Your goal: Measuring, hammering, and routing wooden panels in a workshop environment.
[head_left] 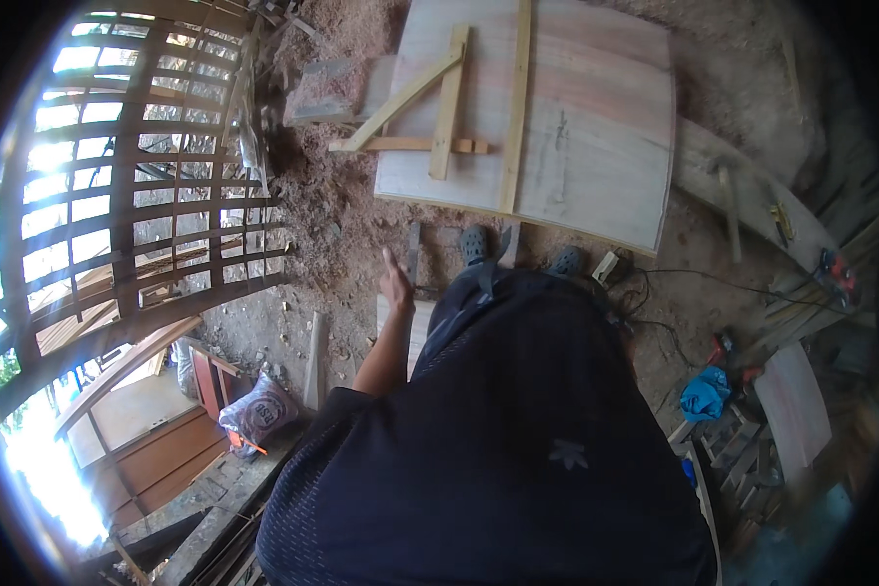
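My left hand hangs beside my left thigh, above the sawdust-strewn ground. Its fingers are stretched out and it holds nothing. My right hand does not show; my dark shirt covers that side. Ahead of my feet lies a large pale plywood board. Across it rest a long wooden strip and a frame of battens, with a slanted batten, an upright batten and a short reddish crosspiece. The board is the nearest large thing in front of my hand, and the two are apart.
A slatted wooden lattice rises on the left. A stuffed plastic sack sits near reddish-brown wooden panels. On the right are a black cable, a red power tool, a blue bag and a curved-looking plank.
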Demonstrator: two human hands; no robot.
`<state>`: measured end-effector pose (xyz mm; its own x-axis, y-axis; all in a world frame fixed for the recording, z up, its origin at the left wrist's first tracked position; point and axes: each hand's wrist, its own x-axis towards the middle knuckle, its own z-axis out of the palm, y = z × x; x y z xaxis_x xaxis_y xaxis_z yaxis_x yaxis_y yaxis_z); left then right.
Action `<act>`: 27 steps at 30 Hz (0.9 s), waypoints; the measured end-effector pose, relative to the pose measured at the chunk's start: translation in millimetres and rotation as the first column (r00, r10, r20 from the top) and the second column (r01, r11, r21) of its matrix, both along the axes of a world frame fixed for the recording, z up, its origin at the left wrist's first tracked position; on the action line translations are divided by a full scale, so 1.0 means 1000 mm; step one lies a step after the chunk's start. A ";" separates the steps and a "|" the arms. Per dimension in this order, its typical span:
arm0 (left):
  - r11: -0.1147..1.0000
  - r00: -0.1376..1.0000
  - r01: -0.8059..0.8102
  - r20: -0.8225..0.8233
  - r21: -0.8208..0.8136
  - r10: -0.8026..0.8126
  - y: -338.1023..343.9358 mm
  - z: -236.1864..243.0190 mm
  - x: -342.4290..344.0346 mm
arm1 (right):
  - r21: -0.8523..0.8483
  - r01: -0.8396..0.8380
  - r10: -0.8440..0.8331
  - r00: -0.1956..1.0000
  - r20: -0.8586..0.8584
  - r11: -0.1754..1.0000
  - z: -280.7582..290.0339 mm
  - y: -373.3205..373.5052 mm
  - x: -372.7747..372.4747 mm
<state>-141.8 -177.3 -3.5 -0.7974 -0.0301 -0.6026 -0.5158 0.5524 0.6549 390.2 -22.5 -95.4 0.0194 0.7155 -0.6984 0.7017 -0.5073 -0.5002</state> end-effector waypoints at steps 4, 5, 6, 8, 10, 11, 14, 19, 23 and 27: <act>0.989 0.980 0.026 -0.192 -0.143 -0.053 -0.073 -0.048 0.019 | -0.122 0.237 -0.260 0.936 -0.237 0.964 -0.007 0.014 -0.005; 0.994 0.998 0.040 -0.038 -0.105 -0.044 -0.097 -0.061 0.024 | -0.113 0.224 -0.246 0.936 -0.252 0.968 0.014 0.017 -0.019; 0.997 0.991 0.057 0.120 -0.058 -0.050 -0.114 -0.071 0.028 | -0.100 0.221 -0.240 0.935 -0.263 0.970 0.031 0.021 -0.027; 0.999 0.959 0.025 0.282 -0.032 -0.015 -0.151 -0.090 0.037 | -0.104 0.165 -0.185 0.955 -0.232 0.981 0.038 0.029 -0.036; 1.000 0.897 0.004 0.443 0.003 -0.005 -0.153 -0.093 0.043 | -0.096 0.091 -0.105 0.982 -0.155 0.991 0.037 0.032 -0.035; 0.998 0.902 0.057 0.428 0.008 -0.055 -0.147 -0.089 0.051 | -0.095 0.052 -0.062 0.992 -0.110 0.994 0.034 0.032 -0.033; 0.994 0.907 0.098 0.407 0.047 -0.109 -0.117 -0.075 0.061 | 0.044 -0.414 0.392 0.888 0.242 0.909 -0.001 0.024 0.002; 0.974 0.908 0.098 0.381 0.205 -0.172 -0.083 -0.078 0.055 | -0.073 -0.569 0.534 0.709 0.462 0.819 -0.060 0.022 0.026; 0.970 0.941 0.113 0.290 0.214 -0.174 -0.079 -0.074 0.040 | 0.022 -0.741 0.660 0.611 0.437 0.672 -0.035 0.027 -0.003; 0.974 0.942 0.075 0.304 0.214 -0.139 -0.064 -0.069 0.041 | -0.060 -0.424 0.418 0.843 0.339 0.904 0.007 0.038 -0.007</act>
